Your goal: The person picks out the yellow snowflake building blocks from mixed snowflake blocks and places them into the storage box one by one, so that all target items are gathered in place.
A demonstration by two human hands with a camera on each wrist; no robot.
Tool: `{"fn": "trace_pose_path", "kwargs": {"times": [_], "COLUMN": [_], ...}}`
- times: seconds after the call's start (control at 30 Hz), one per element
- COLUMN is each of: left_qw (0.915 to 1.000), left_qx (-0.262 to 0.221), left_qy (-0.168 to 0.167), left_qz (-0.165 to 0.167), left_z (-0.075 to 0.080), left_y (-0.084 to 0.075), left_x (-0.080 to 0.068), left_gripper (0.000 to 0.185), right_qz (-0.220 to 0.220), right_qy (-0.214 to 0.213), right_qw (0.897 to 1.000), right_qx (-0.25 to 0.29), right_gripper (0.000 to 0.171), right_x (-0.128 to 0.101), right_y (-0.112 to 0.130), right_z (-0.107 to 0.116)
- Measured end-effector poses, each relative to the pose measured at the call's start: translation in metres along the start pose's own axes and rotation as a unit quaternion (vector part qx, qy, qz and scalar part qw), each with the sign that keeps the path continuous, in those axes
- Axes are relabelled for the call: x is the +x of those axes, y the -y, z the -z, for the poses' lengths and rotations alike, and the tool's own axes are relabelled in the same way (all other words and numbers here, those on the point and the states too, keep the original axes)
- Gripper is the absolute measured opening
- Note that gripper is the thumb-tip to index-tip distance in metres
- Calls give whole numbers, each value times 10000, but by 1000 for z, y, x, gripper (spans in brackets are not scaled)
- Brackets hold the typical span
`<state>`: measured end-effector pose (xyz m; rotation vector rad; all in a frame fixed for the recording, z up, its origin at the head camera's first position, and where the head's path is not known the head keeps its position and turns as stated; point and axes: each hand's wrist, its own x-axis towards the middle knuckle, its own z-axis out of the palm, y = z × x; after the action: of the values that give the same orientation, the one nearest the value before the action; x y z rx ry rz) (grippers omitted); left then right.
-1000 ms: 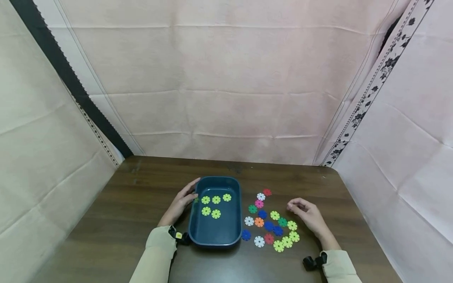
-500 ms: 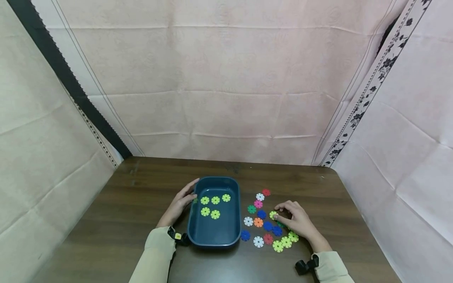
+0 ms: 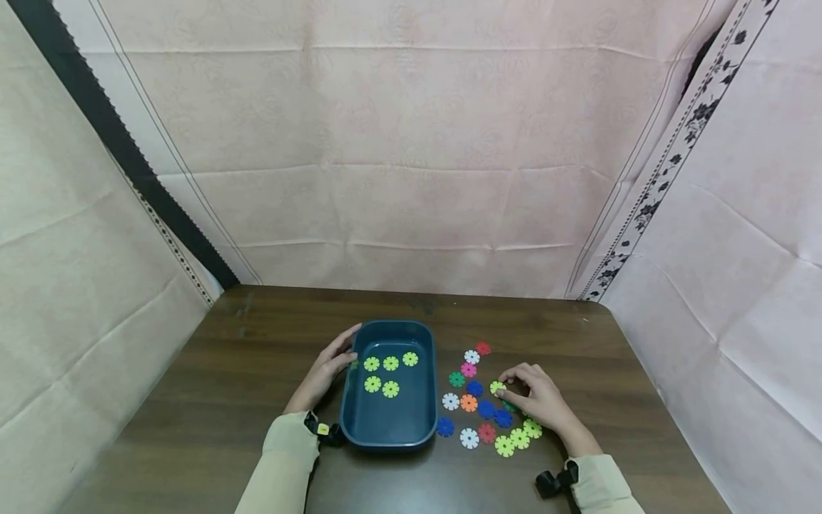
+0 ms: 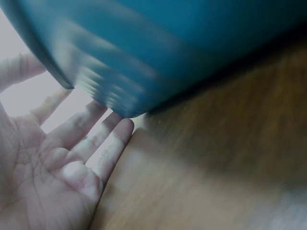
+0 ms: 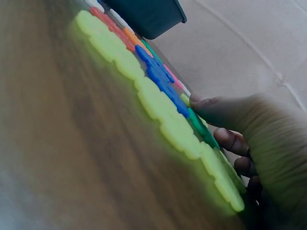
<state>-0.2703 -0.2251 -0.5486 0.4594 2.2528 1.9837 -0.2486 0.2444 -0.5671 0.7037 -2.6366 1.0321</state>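
Observation:
My left hand [image 3: 325, 371] rests against the left side of a dark blue tray [image 3: 389, 428]. Its thumb reaches over the rim; its fairly straight fingers touch the outer wall [image 4: 144, 57] in the left wrist view. Yellow-green flower-shaped pieces [image 3: 390, 363] lie inside the tray, one partly hidden near the thumb. Right of the tray, my right hand [image 3: 542, 400] pinches a yellow-green flower-shaped piece [image 3: 496, 387] between thumb and index finger. Its thumb [image 5: 220, 108] shows at that piece in the right wrist view. The hand partly covers a green piece [image 3: 509, 407] below.
Flat flower pieces lie between the tray and my right hand, including blue [image 3: 474, 387], orange [image 3: 469, 403], white [image 3: 469, 438] and red [image 3: 483, 348]. More yellow-green ones [image 3: 519, 438] sit at the near right. Pale cloth [image 3: 411, 157] hangs behind the brown table [image 3: 289, 321].
My right hand has moved left, from beside the pieces to the yellow-green piece, and its thumb and index finger now meet it. My left hand and the tray have stayed in place.

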Motion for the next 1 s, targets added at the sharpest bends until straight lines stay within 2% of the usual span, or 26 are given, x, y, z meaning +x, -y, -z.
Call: {"fn": "trace_pose_path", "kwargs": {"times": [0.2, 0.43, 0.77, 1.0], "left_qw": [10000, 9999, 10000, 10000], "left_qx": [45, 52, 38, 33], "left_qy": [-14, 17, -16, -11], "left_qz": [-2, 104, -22, 35], "left_z": [0, -1, -1, 0], "left_y": [0, -4, -3, -2], "left_x": [0, 0, 0, 0], "left_gripper": [57, 56, 55, 55], "right_qz": [-25, -337, -693, -610], "right_qy": [38, 39, 41, -128], "right_qw": [10000, 9994, 9972, 9973], "right_qx": [9, 74, 282, 386], "right_gripper": [24, 24, 28, 25], "right_x": [-1, -1, 1, 1], "right_y": [-3, -2, -1, -3], "right_z": [-2, -1, -1, -1]}}
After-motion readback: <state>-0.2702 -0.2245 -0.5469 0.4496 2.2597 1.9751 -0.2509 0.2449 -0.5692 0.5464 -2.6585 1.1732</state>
